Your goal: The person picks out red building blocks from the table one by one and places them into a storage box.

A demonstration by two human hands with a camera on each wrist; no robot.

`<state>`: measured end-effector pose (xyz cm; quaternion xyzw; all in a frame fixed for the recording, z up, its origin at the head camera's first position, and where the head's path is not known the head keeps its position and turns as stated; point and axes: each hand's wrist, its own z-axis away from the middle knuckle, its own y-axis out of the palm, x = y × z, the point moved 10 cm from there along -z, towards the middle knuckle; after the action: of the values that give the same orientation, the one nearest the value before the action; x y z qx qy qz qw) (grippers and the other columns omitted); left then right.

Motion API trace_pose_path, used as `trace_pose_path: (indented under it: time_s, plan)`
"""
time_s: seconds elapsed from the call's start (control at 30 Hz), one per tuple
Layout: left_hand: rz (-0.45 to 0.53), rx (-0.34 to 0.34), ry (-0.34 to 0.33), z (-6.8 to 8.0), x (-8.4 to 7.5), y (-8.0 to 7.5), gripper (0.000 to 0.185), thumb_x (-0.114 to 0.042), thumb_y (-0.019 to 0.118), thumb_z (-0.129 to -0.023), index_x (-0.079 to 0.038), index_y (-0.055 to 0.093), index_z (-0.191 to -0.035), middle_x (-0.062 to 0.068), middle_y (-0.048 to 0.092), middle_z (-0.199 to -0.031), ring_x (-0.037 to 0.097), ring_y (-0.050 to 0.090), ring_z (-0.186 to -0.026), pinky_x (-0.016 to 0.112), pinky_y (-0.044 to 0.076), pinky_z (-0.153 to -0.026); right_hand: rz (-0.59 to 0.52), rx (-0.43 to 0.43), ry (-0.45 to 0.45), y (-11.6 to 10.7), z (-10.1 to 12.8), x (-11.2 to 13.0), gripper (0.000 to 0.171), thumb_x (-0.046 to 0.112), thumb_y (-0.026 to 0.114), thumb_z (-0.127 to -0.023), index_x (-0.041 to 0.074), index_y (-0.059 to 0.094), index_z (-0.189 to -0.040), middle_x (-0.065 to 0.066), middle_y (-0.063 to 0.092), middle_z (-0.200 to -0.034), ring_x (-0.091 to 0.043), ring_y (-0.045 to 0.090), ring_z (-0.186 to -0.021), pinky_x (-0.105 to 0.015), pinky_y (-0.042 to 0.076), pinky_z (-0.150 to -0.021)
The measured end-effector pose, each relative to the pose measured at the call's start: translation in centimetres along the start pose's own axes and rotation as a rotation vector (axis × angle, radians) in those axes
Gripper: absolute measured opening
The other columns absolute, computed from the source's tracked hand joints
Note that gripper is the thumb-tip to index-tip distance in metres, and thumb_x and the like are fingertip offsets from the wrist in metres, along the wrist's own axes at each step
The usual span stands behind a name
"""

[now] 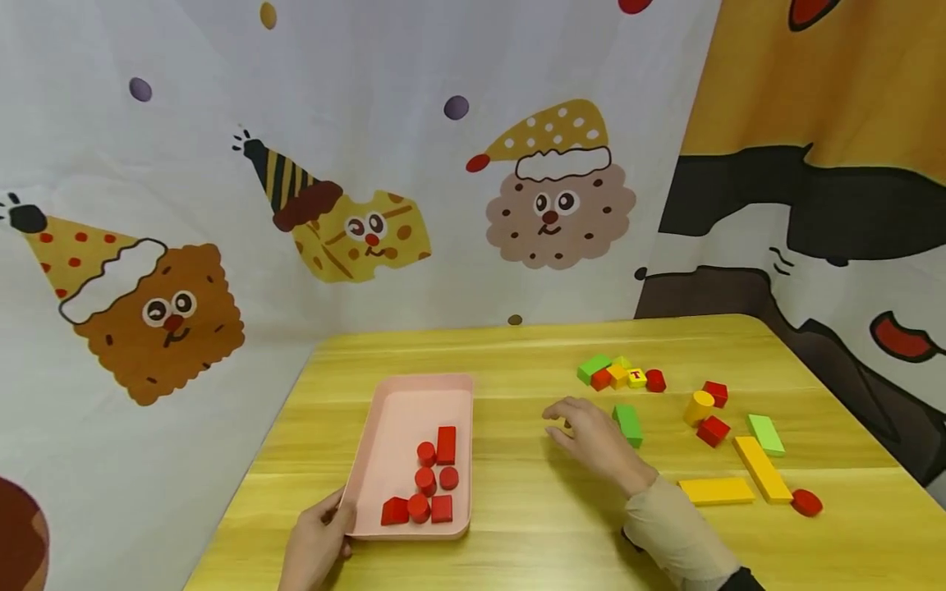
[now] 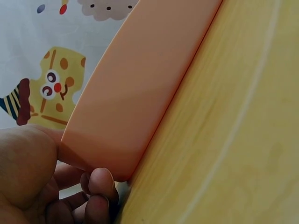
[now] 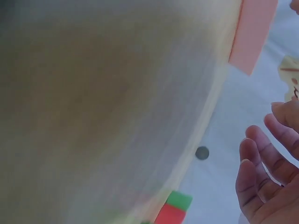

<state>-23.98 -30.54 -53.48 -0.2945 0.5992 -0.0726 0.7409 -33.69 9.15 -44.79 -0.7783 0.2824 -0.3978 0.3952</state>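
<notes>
A pink tray (image 1: 402, 410) sits on the yellow wooden table (image 1: 532, 361), with several red blocks (image 1: 432, 480) lying in its near half. My left hand (image 1: 318, 538) grips the tray's near left corner; the left wrist view shows the thumb and fingers (image 2: 100, 184) pinching the tray's wall (image 2: 140, 93). My right hand (image 1: 591, 439) hovers over the table to the right of the tray, fingers relaxed and holding nothing. A green block (image 1: 628, 424) lies just beside it. In the right wrist view the empty fingers (image 3: 261, 177) show at the right edge.
Loose blocks lie on the right half of the table: a green, red and yellow cluster (image 1: 617, 373), a yellow cylinder (image 1: 698, 406), red cubes (image 1: 713, 429), yellow planks (image 1: 761, 468), a red disc (image 1: 805, 501). A cartoon-printed curtain hangs behind the table.
</notes>
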Motion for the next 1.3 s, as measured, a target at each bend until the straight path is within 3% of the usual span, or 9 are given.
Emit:
trace_pose_path:
  time_s: [0.27,0.6,1.0,1.3]
  plan:
    - [0.035,0.009,-0.035,0.0,0.5,-0.3,0.045,-0.021,0.055,-0.097,0.003,0.054,-0.135,0.008,0.059,-0.081,0.018,0.054,-0.051,0.028,0.048,-0.044,0.006,0.013,0.101,-1.4,1.3,-2.1,0.023,0.018,0.072,-0.089,0.009,0.069,-0.110,-0.002,0.065,-0.111,-0.016,0.059,-0.083,-0.032,0.051,-0.068]
    - [0.081,0.006,-0.038,0.1,0.5,-0.3,0.045,-0.018,0.055,-0.096,0.005,0.053,-0.135,0.011,0.062,-0.088,0.019,0.053,-0.050,0.030,0.049,-0.044,0.014,-0.040,0.164,-5.2,3.1,-3.9,0.025,0.016,0.071,-0.089,0.007,0.068,-0.112,-0.007,0.065,-0.108,-0.023,0.059,-0.085,-0.038,0.051,-0.069]
    - [0.092,0.004,-0.033,0.0,0.5,-0.4,0.044,-0.017,0.055,-0.096,0.004,0.054,-0.135,0.009,0.060,-0.083,0.018,0.053,-0.051,0.029,0.049,-0.044,0.048,-0.067,0.237,-8.4,6.5,-6.8,0.028,0.020,0.070,-0.090,0.007,0.067,-0.115,-0.009,0.064,-0.106,-0.022,0.055,-0.079,-0.031,0.044,-0.057]
    - [0.072,0.011,-0.026,0.1,0.4,-0.4,0.045,-0.021,0.055,-0.097,0.003,0.054,-0.135,0.008,0.059,-0.082,0.018,0.053,-0.051,0.029,0.048,-0.044,0.115,-0.054,0.309,-10.1,9.5,-10.1,0.030,0.022,0.070,-0.090,0.005,0.066,-0.115,-0.016,0.063,-0.112,-0.030,0.059,-0.086,-0.045,0.050,-0.065]
